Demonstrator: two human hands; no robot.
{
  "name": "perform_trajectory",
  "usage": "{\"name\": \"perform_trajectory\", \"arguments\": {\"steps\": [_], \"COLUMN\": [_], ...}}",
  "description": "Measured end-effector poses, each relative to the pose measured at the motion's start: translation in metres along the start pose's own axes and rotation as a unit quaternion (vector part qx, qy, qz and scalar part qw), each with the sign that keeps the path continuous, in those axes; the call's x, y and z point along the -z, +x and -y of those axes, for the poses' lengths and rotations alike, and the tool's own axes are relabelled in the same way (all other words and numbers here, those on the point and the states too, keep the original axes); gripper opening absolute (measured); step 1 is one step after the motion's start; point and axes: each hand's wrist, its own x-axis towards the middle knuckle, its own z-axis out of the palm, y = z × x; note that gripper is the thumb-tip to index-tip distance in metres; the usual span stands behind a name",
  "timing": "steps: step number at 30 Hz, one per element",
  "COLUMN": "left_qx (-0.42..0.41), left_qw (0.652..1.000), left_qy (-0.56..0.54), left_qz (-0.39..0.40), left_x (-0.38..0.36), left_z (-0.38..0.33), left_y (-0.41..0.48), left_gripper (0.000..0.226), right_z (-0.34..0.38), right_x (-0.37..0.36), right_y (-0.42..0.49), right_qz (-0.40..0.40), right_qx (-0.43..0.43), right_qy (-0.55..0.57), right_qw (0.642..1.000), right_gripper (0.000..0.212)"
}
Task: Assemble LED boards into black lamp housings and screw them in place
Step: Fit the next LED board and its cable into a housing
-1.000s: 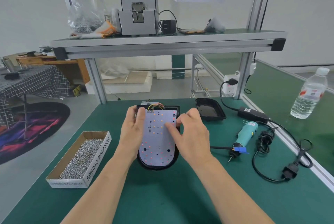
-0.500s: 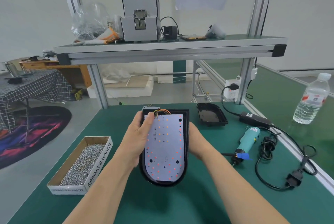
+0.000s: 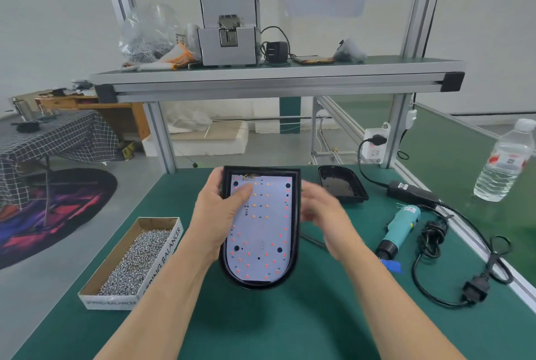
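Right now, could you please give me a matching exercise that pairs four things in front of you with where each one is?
Things:
1 LED board
2 screw box
3 teal screwdriver
4 water bottle

Places:
A standing upright at the far right
B lying inside the black housing
C left of the housing
D lying on its side, right of the housing

Pairs: 1-B, 2-C, 3-D, 4-A

There are 2 black lamp housings (image 3: 296, 229) (image 3: 342, 185), 1 LED board (image 3: 261, 232), 1 cardboard box of screws (image 3: 165, 258), 1 teal electric screwdriver (image 3: 398, 227), 1 water bottle (image 3: 504, 162) and 2 hands (image 3: 214, 214) (image 3: 324, 211).
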Motion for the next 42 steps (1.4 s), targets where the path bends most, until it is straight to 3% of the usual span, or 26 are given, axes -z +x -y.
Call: {"name": "perform_trajectory", "arguments": {"steps": [2, 4, 7, 10, 13, 17, 20, 22, 23, 26, 27, 29, 31, 33, 37, 40, 42], "left_qx": [0.002, 0.005, -0.003, -0.027, -0.02, 0.031, 0.049, 0.052, 0.057, 0.073, 0.075, 0.072, 0.069, 0.068, 0.083, 0.108, 0.121], "left_qw": [1.0, 1.0, 1.0, 0.999, 0.998, 0.994, 0.989, 0.983, 0.979, 0.974, 0.974, 0.971, 0.968, 0.967, 0.966, 0.965, 0.96], "left_qy": [0.012, 0.013, 0.012, 0.022, 0.035, 0.073, 0.042, -0.009, -0.03, -0.072, -0.077, -0.075, -0.078, -0.098, -0.157, -0.188, -0.214], "left_qz": [-0.006, -0.002, 0.021, 0.03, 0.04, 0.073, 0.132, 0.175, 0.194, 0.203, 0.199, 0.213, 0.229, 0.226, 0.186, 0.149, 0.135], "left_x": [0.002, -0.001, -0.006, -0.007, -0.004, 0.013, 0.029, 0.038, 0.041, 0.04, 0.038, 0.034, 0.034, 0.039, 0.054, 0.061, 0.065], "left_z": [0.001, 0.005, 0.009, 0.011, 0.015, 0.014, 0.01, 0.009, 0.009, 0.015, 0.016, 0.017, 0.016, 0.016, 0.025, 0.036, 0.042], "left_y": [0.002, 0.002, 0.002, 0.004, 0.005, 0.014, 0.017, 0.017, 0.016, 0.015, 0.015, 0.014, 0.014, 0.015, 0.021, 0.022, 0.022], "left_gripper": [0.021, 0.018, 0.02, 0.024, 0.03, 0.03, 0.034, 0.036, 0.034, 0.029, 0.031, 0.035, 0.033, 0.03, 0.031, 0.031, 0.03], "right_z": [0.004, 0.008, 0.011, 0.005, -0.005, -0.009, -0.004, -0.005, -0.006, -0.013, -0.014, -0.013, -0.011, -0.008, 0.008, 0.026, 0.035], "right_x": [0.006, 0.0, -0.012, -0.016, -0.019, -0.015, -0.002, 0.004, 0.006, -0.003, -0.008, -0.017, -0.022, -0.02, -0.008, -0.005, -0.003], "right_y": [0.001, 0.0, 0.003, 0.008, 0.006, 0.001, -0.001, 0.001, 0.002, 0.0, -0.001, 0.0, 0.001, 0.0, 0.001, 0.0, -0.003], "right_qz": [-0.032, -0.004, -0.067, -0.107, -0.125, -0.062, 0.075, 0.103, 0.103, 0.131, 0.147, 0.151, 0.155, 0.16, 0.1, 0.103, 0.145], "right_qx": [0.008, 0.03, 0.043, 0.05, 0.078, 0.123, 0.045, -0.004, 0.002, 0.075, 0.095, 0.145, 0.174, 0.158, 0.162, 0.137, 0.113], "right_qy": [0.124, 0.029, -0.136, -0.143, -0.145, -0.184, -0.009, 0.129, 0.108, -0.118, -0.162, -0.223, -0.245, -0.222, -0.213, -0.264, -0.304], "right_qw": [0.992, 0.999, 0.987, 0.983, 0.978, 0.973, 0.996, 0.986, 0.989, 0.981, 0.971, 0.952, 0.941, 0.949, 0.958, 0.949, 0.935], "right_gripper": [0.03, 0.04, 0.022, 0.008, 0.007, 0.005, 0.039, 0.039, 0.031, 0.077, 0.082, 0.073, 0.05, 0.03, 0.013, 0.023, 0.025]}}
